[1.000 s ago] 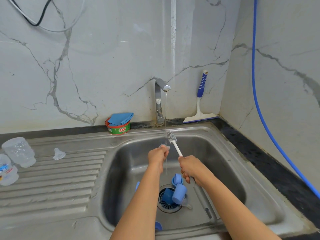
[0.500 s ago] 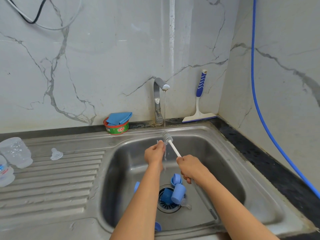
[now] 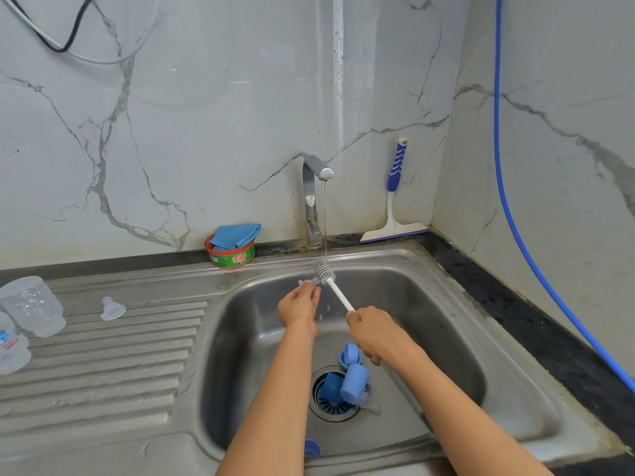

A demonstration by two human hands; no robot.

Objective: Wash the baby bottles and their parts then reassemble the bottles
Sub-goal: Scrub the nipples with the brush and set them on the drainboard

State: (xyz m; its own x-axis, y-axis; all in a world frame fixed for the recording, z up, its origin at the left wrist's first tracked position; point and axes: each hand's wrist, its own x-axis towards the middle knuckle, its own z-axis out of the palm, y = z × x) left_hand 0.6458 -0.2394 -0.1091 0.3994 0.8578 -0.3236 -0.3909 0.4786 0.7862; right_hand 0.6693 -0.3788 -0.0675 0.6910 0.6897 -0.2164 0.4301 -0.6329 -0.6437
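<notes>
My left hand (image 3: 298, 305) pinches a small clear teat (image 3: 308, 282) over the sink, just left of the thin water stream. My right hand (image 3: 374, 333) grips the white handle of a bottle brush (image 3: 326, 274), whose grey bristle head touches the teat under the tap (image 3: 318, 197). Blue caps and rings (image 3: 350, 374) lie around the drain with another clear teat (image 3: 369, 403). On the draining board at the left stand two upturned clear bottles (image 3: 32, 305) and a loose teat (image 3: 111, 309).
A steel sink (image 3: 464, 324) fills the middle. A red-and-green soap tub with a blue cloth (image 3: 232, 247) sits behind it by the wall. A blue-handled squeegee (image 3: 393, 197) leans in the corner. A blue hose (image 3: 508, 201) runs down the right wall.
Both hands have risen slightly toward the tap, and the brush head now sits against the teat under the stream. The camera has shifted a little.
</notes>
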